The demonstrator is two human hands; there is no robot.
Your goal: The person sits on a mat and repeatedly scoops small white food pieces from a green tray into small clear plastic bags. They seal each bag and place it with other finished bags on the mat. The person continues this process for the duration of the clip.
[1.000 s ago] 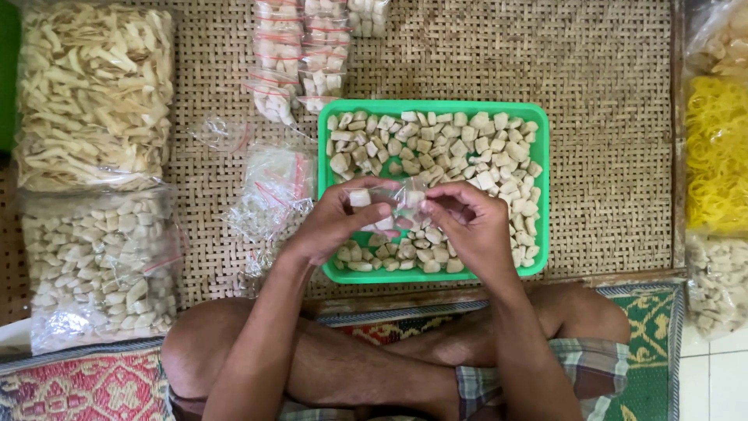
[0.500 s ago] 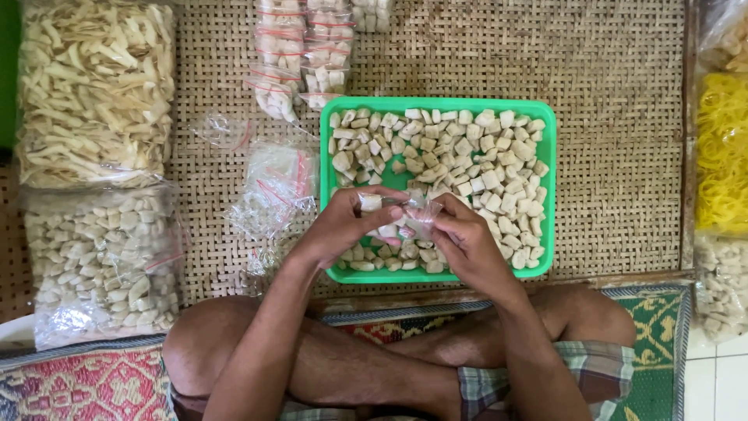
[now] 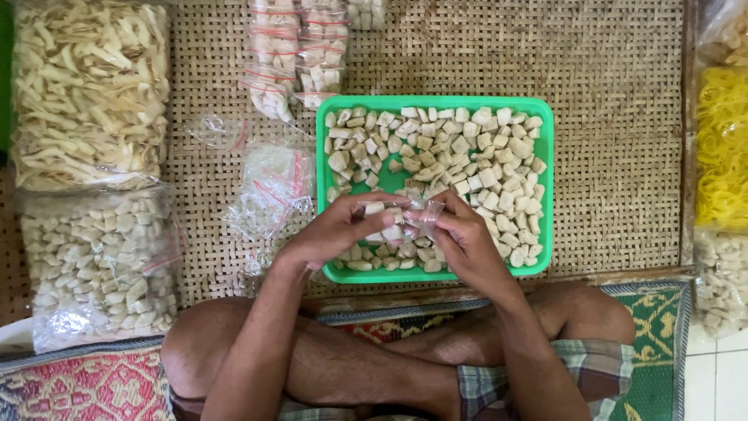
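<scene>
Over the green tray's near edge, both hands pinch one small clear bag.

Left hand (image 3: pixel 335 234) and right hand (image 3: pixel 460 238) each have a grip clamped on the small clear bag (image 3: pixel 405 218), which holds a few pale pieces, keeping it above the green tray (image 3: pixel 545 187) so spills would land among the pale cubes (image 3: pixel 467 156). Empty bags (image 3: pixel 269 195) lie just left on the woven mat (image 3: pixel 608 62), within reach; open mat lies beyond the tray, big filled sacks (image 3: pixel 89 93) crowd the left.
</scene>
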